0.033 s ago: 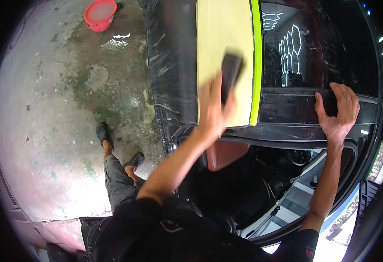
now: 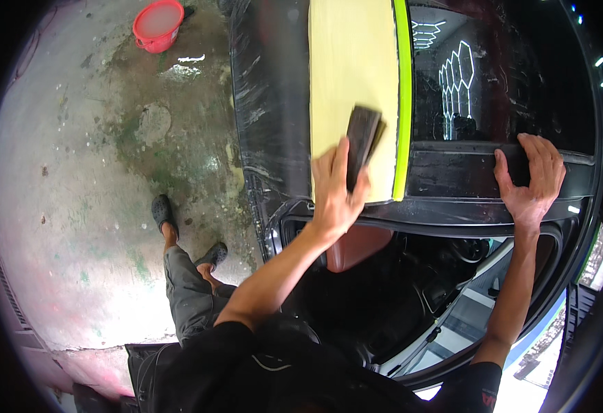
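Observation:
My left hand [image 2: 337,196] grips a dark, flat sanding block [image 2: 362,138], whose brownish lower layer shows along its right side. The block lies over a pale yellow coated strip [image 2: 346,65] on the black car roof, near the strip's closer end. A bright yellow-green tape band [image 2: 404,96] borders that strip on the right. Further right, my right hand [image 2: 534,179] rests with fingers apart on the black roof edge [image 2: 456,175], holding nothing.
Below the roof edge, the open doorway shows a brown seat [image 2: 356,249] and dark interior. A glossy dark panel [image 2: 477,82] reflects hexagonal lights. On the wet concrete floor [image 2: 88,227] at far left stands a red bucket [image 2: 158,27] of cloudy liquid.
My left hand and the sanding block have come slightly nearer to me along the yellow strip. The right hand stays in almost the same place.

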A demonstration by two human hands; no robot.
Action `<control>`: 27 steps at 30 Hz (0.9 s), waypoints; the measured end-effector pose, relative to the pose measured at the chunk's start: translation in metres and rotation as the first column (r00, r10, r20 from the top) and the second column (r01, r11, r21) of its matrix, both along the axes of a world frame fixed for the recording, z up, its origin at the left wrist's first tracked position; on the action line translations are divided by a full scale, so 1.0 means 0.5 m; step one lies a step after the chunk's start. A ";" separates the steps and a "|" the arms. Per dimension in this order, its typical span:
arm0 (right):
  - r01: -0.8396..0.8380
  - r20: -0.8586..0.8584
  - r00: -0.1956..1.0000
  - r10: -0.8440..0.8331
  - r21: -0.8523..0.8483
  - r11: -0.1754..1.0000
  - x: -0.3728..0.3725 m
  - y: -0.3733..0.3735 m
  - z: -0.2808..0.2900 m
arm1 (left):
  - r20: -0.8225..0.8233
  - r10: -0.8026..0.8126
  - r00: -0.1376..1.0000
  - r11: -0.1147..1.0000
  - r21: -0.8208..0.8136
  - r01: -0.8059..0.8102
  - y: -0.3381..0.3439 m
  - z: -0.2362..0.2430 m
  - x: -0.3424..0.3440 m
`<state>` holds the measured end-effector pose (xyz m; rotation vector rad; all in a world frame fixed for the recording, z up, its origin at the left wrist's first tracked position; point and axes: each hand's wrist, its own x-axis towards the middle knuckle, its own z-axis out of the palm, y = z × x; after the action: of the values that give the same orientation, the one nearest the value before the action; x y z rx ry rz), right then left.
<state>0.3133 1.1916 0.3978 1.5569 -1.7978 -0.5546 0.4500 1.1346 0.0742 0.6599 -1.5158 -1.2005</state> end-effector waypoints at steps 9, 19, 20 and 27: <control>-0.077 0.018 0.997 0.077 0.009 0.997 -0.002 -0.021 -0.004 | 0.008 -0.074 0.997 0.971 0.227 0.071 -0.498 0.065 -0.252; -0.035 0.053 0.998 0.034 0.016 0.999 -0.006 -0.010 0.000 | 0.055 -0.014 0.998 0.987 0.163 0.004 -0.399 0.052 -0.214; -0.050 0.060 0.997 0.049 0.024 0.998 -0.001 -0.019 0.002 | 0.085 0.025 0.996 0.994 0.106 -0.034 -0.497 0.057 -0.248; -0.001 0.023 1.000 0.001 0.021 1.000 0.003 -0.007 0.001 | 0.078 -0.079 0.994 0.991 0.118 0.070 -0.237 0.001 -0.127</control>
<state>0.3148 1.1882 0.3982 1.5845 -1.8137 -0.5595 0.3867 1.0163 0.0748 0.7427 -1.5605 -1.3394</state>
